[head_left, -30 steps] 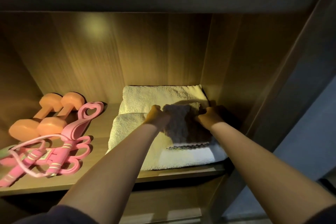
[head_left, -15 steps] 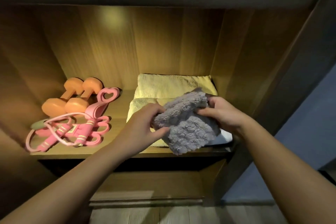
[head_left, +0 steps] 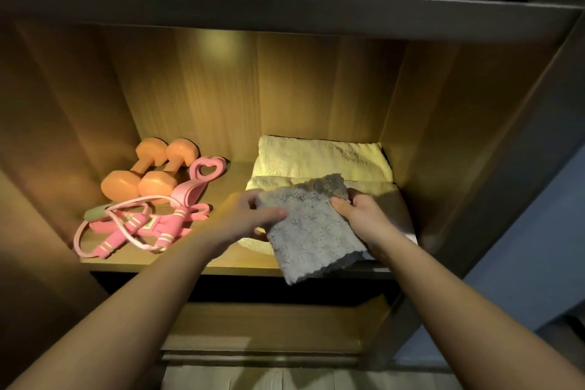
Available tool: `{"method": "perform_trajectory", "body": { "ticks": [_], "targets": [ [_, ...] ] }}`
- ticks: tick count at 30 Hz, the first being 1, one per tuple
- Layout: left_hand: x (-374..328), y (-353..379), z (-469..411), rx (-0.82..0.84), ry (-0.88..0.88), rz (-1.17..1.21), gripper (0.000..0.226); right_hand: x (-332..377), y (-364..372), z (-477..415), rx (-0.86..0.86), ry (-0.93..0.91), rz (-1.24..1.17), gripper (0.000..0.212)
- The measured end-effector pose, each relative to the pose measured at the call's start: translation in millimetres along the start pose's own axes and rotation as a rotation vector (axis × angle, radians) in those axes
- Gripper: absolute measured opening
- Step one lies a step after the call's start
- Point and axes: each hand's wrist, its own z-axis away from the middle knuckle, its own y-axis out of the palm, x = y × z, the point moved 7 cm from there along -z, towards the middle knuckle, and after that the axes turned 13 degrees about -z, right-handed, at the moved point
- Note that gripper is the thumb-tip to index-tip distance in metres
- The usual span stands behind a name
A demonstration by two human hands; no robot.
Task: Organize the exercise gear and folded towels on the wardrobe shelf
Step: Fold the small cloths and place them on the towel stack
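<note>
A small grey fluffy towel (head_left: 308, 231) hangs in front of the shelf, held by both hands. My left hand (head_left: 250, 218) pinches its left edge and my right hand (head_left: 361, 215) grips its right edge. Behind it a folded yellow towel (head_left: 319, 158) lies on the right half of the wooden shelf (head_left: 221, 266), with a white towel edge (head_left: 411, 236) showing under my right wrist. Two orange dumbbells (head_left: 148, 171) lie side by side at the back left. In front of them sits a pink resistance band with a heart-shaped loop (head_left: 202, 180) and a pink skipping rope (head_left: 126, 228).
The compartment has wooden side walls, a back panel and a dark top board (head_left: 285, 6) overhead. A lower shelf (head_left: 262, 326) lies below. Bare shelf wood shows between the pink gear and the towels.
Both hands have lifted the grey towel off the stack and pulled it out toward me; it now hangs spread over the shelf's front edge. The camera has drawn back.
</note>
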Motion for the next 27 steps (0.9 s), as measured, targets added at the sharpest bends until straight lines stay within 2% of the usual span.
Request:
{"method": "perform_trajectory", "body": {
  "ticks": [3, 5, 6, 8, 10, 12, 14, 17, 20, 23, 25, 27],
  "targets": [
    [19, 9, -13, -0.197, -0.175, 0.415, 0.052, -4, 12, -11, -0.076, -0.016, -0.028, 0.051],
    [31, 23, -25, -0.240, -0.290, 0.520, 0.050, -9, 18, -19, -0.133, -0.007, -0.033, 0.062],
    [33, 30, -31, -0.253, -0.329, 0.465, 0.043, -12, 19, -23, -0.159, -0.006, -0.021, 0.063],
    [29, 33, -40, -0.349, -0.322, 0.199, 0.029, -16, 17, -30, -0.210, -0.019, 0.029, 0.062],
    [16, 29, -46, -0.541, -0.213, -0.079, 0.027, -14, 9, -37, -0.263, -0.070, 0.118, 0.054],
    [2, 33, -56, -0.613, -0.105, -0.165, 0.027, -13, -6, -46, -0.318, -0.075, 0.220, 0.046],
    [-8, 44, -78, -0.561, -0.096, -0.228, 0.027, -14, -26, -56, -0.358, 0.001, 0.294, 0.044],
    [-28, 59, -111, -0.498, -0.078, -0.317, 0.034, -2, -55, -66, -0.447, -0.005, 0.425, 0.042],
    [-39, 62, -140, -0.434, -0.057, -0.274, 0.040, 3, -65, -84, -0.435, -0.016, 0.256, 0.043],
    [-29, 61, -171, -0.237, -0.170, 0.082, 0.039, -3, -68, -106, -0.366, 0.070, -0.054, 0.038],
    [-26, 60, -183, -0.169, -0.176, 0.252, 0.035, -5, -74, -117, -0.395, 0.043, -0.319, 0.021],
    [-25, 56, -195, -0.205, -0.121, 0.242, 0.035, -2, -87, -124, -0.494, -0.016, -0.336, 0.010]
  ]
}}
